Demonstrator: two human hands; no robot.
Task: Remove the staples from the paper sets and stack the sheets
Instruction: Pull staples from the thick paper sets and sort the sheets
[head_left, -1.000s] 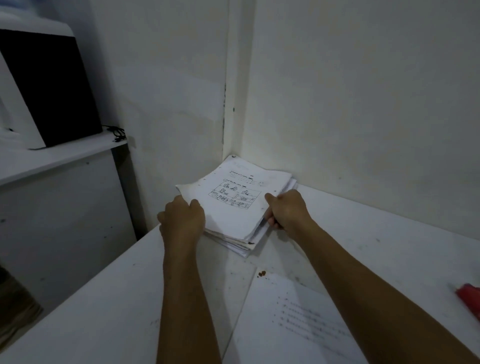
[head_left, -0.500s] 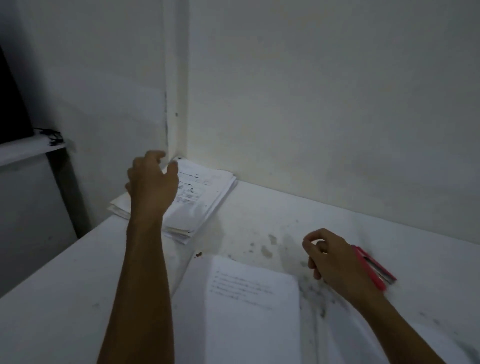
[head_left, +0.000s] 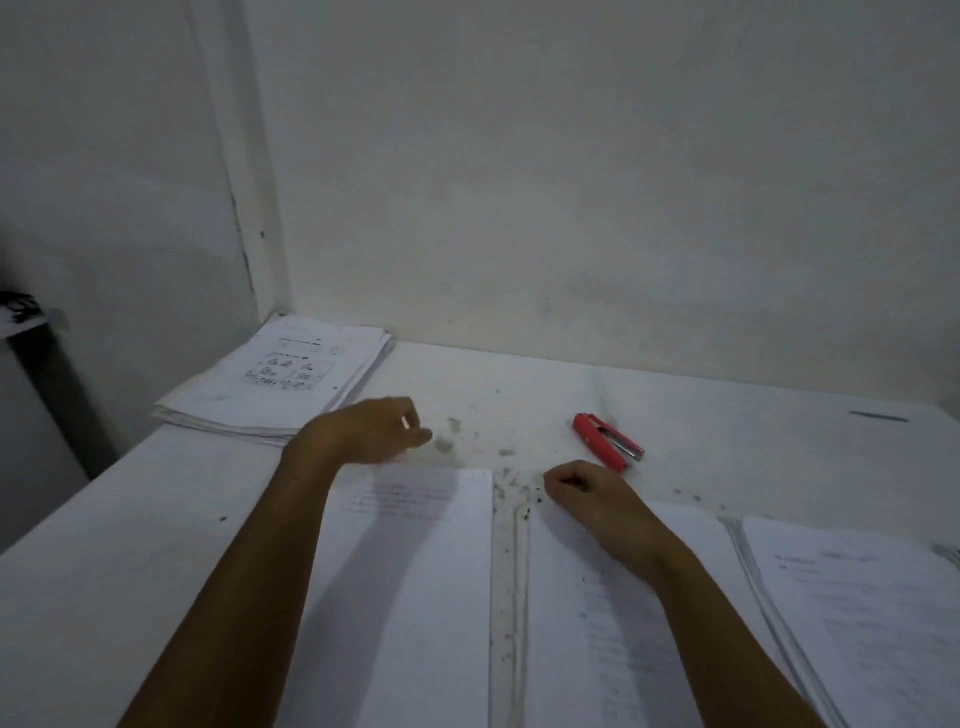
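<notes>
A stack of printed sheets (head_left: 275, 379) lies in the table's back left corner. Near me a single sheet (head_left: 415, 597) lies on the left, a paper set (head_left: 613, 649) in the middle and another paper set (head_left: 872, 623) on the right. A red stapler-like tool (head_left: 605, 441) rests behind the middle set. My left hand (head_left: 369, 431) hovers blurred over the single sheet's far edge, fingers loosely curled and empty. My right hand (head_left: 587, 493) sits on the middle set's far left corner with its fingers curled under; nothing shows in them.
The white table (head_left: 727, 431) is bounded by walls at the back and left. Small dark specks (head_left: 511, 493) litter the strip between the sheets. A thin dark pen-like object (head_left: 878, 417) lies far right. The table's left edge drops off beside my left arm.
My left hand left the corner stack and came back toward the near sheet. My right hand moved from beside the red tool to the middle set's corner. The view panned right.
</notes>
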